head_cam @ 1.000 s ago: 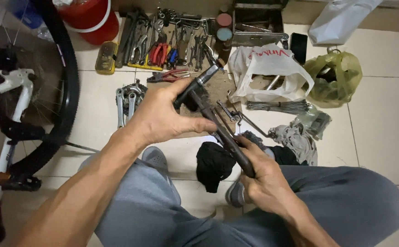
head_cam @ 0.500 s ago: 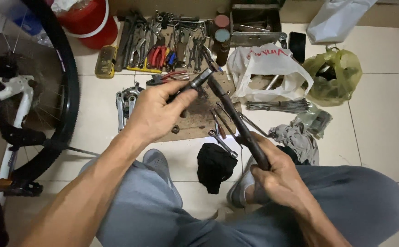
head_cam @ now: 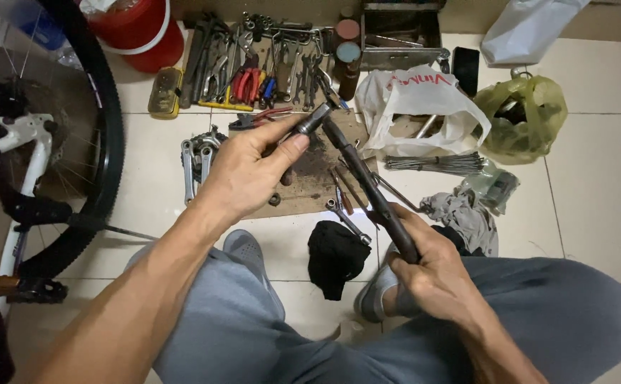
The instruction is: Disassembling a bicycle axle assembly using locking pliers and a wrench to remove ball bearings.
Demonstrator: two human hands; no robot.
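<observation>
My left hand (head_cam: 250, 167) grips a short dark metal rod-like part (head_cam: 309, 122), its end sticking out past my thumb. My right hand (head_cam: 435, 274) holds the handle of a long dark hand tool (head_cam: 367, 186) that slants up and left until its tip meets the rod's end. Both are held above a stained wooden board (head_cam: 310, 185) on the tiled floor. I sit with my knees in grey trousers on either side. A black rag (head_cam: 335, 256) lies between my feet.
A bicycle wheel (head_cam: 101, 149) and white frame (head_cam: 29, 142) stand at left. A red bucket (head_cam: 140, 32), a row of wrenches and pliers (head_cam: 253, 67), a white plastic bag (head_cam: 417, 99), a yellow-green bag (head_cam: 520, 117), loose spokes (head_cam: 435, 165) and a grey cloth (head_cam: 463, 213) lie around.
My left hand has shifted up and left with the rod. My right hand has dropped lower and nearer, so the long tool now stretches out between them.
</observation>
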